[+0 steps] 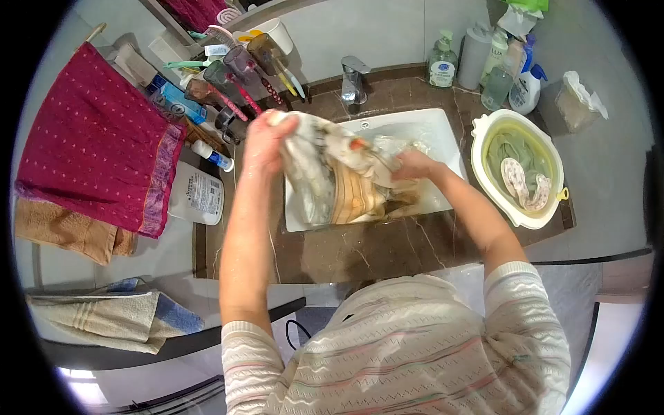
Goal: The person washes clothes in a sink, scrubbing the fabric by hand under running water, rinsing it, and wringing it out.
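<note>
A wet, patterned cloth (325,162) in white, grey and tan stretches between my hands over the white sink (448,138). My left hand (272,138) is raised above the sink's left rim, its fingers closed on the cloth's upper left end. My right hand (413,166) is lower, over the sink's right part, closed on the cloth's right side and slightly blurred. Part of the cloth hangs down into the sink, where some water and suds show. Behind the sink stands the metal faucet (354,79).
Right of the sink, a basin (479,149) holds green and patterned cloths. Bottles (443,62) stand at the back right. Cups with toothbrushes (242,62) and a white container (197,195) are on the left. A magenta cloth (97,145) and towels (104,315) hang farther left.
</note>
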The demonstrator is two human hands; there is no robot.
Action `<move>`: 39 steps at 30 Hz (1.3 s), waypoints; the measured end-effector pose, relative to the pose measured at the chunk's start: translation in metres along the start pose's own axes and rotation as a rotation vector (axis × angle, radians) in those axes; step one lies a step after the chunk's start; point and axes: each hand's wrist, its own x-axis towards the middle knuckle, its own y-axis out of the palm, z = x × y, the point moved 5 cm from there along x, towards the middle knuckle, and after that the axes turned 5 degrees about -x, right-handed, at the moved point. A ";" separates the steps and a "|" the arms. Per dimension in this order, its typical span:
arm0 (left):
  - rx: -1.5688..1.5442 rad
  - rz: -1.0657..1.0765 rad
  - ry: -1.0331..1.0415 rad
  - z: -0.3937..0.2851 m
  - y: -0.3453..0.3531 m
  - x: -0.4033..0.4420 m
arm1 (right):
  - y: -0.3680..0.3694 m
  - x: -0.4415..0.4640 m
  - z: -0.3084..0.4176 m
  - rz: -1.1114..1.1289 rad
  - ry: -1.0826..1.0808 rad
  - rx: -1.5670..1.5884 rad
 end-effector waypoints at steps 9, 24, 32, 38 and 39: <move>0.111 -0.240 0.369 -0.132 -0.045 0.003 | -0.128 -0.024 -0.018 -0.485 0.113 0.999; 1.463 0.448 0.295 -0.111 0.045 -0.009 | -0.323 -0.050 0.088 -0.828 -0.267 1.063; 1.421 0.309 -0.114 0.155 -0.005 0.009 | -0.025 0.024 -0.030 -0.145 0.009 0.012; 1.489 0.411 -0.086 0.239 0.018 0.011 | 0.065 0.040 -0.014 -0.019 0.293 -0.212; 1.471 0.459 -0.147 0.249 0.018 0.019 | 0.079 0.047 -0.025 -0.073 0.313 -0.246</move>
